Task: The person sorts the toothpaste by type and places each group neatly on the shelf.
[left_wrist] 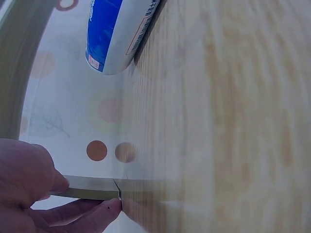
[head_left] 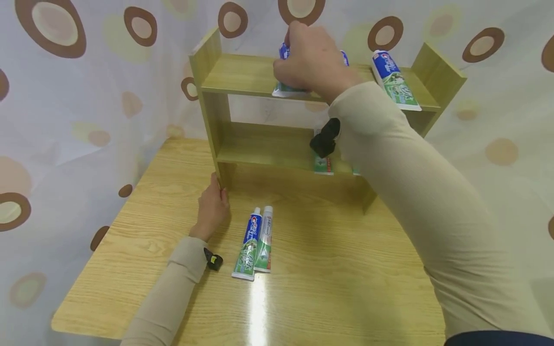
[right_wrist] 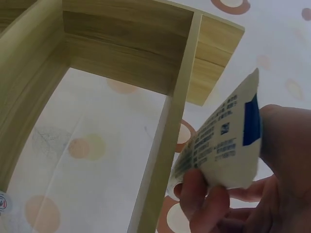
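Observation:
My right hand (head_left: 313, 60) is over the top board of a small wooden shelf (head_left: 242, 72), holding a blue, white and green toothpaste tube (head_left: 283, 90). In the right wrist view, the fingers pinch this tube (right_wrist: 214, 145) along its printed back, beside the board's edge; part of it is hidden by the hand. Low on the shelf's left side panel, my left hand (head_left: 212, 206) grips the wood between thumb and fingers, as the left wrist view also shows the hand (left_wrist: 29, 189) doing. Two toothpaste tubes, one blue and green (head_left: 248, 247), one white and green (head_left: 265, 240), lie touching on the table.
Another tube (head_left: 396, 79) lies at the top board's right end, its flat end over the front edge. A blue bit of tube (head_left: 345, 57) shows behind my right hand. On the middle board, a tube (head_left: 323, 166) is partly covered by the wrist camera. A spotted curtain (head_left: 108, 96) surrounds the wooden table (head_left: 329, 288).

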Motion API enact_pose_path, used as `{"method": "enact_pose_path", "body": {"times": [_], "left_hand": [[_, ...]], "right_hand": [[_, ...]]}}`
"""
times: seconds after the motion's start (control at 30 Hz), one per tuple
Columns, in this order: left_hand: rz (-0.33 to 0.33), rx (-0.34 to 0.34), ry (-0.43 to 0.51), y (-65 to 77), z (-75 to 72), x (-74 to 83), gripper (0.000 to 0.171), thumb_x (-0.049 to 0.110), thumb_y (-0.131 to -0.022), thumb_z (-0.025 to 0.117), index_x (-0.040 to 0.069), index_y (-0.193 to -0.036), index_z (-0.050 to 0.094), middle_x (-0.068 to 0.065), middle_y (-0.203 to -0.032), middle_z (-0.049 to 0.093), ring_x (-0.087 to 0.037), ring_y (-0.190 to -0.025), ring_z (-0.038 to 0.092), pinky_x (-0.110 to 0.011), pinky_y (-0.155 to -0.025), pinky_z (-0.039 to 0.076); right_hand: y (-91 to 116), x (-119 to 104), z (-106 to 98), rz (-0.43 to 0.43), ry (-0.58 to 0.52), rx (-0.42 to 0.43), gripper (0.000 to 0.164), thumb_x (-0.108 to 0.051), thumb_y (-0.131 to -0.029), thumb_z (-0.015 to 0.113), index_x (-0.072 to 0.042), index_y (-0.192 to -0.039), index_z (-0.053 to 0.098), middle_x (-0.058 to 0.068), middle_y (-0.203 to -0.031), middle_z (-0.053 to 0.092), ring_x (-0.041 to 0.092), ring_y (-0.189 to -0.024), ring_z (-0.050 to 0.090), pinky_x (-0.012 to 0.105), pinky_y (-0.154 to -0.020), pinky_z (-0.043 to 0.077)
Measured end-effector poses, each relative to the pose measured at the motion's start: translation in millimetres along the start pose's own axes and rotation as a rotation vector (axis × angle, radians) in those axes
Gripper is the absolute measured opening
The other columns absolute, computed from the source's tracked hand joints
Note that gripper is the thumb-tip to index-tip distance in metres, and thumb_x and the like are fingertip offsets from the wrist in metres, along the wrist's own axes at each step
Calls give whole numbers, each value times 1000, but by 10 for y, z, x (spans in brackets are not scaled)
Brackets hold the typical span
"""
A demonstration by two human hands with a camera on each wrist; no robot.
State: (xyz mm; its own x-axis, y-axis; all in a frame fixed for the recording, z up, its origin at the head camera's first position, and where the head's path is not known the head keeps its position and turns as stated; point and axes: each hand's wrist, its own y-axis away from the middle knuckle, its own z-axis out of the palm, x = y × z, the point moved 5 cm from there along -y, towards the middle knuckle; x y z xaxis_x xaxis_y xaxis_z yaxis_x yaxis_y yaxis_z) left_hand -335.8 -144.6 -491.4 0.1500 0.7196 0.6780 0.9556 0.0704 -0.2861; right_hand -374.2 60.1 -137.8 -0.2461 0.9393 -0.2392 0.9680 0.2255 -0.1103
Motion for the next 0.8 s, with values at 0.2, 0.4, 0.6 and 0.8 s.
{"method": "enact_pose_path", "body": {"times": [0.2,0.4,0.6,0.8], "left_hand": [[40,7,-9,28,-17,37,37,3,-112,47,-8,-147,40,-41,-127,69,-58,-108,73,-67,-87,61],[49,3,-13,49,-34,62,38,3,-113,47,-9,-148,40,-41,-127,69,-57,-106,74,-66,-84,62],[50,5,-40,36,-51,82,39,4,-113,47,-13,-148,40,-42,-125,69,-57,-106,75,-67,-85,62],[15,-15,-28,0,-43,48,41,5,-114,45,-11,-152,38,-42,-133,67,-57,-115,72,-67,-93,61]], "right_hand": [[-15,-18,38,0,16,29,55,-22,-103,50,-1,-154,51,16,-136,66,29,-111,64,40,-93,59],[-45,-36,68,32,10,52,28,-20,-101,51,-6,-122,63,6,-100,61,23,-85,61,30,-62,50],[-34,-2,72,64,47,26,39,-26,-106,46,-5,-134,64,10,-114,67,24,-91,62,30,-66,52],[9,16,88,59,51,30,62,-43,-115,33,-4,-162,41,19,-145,65,31,-114,67,43,-93,62]]}}
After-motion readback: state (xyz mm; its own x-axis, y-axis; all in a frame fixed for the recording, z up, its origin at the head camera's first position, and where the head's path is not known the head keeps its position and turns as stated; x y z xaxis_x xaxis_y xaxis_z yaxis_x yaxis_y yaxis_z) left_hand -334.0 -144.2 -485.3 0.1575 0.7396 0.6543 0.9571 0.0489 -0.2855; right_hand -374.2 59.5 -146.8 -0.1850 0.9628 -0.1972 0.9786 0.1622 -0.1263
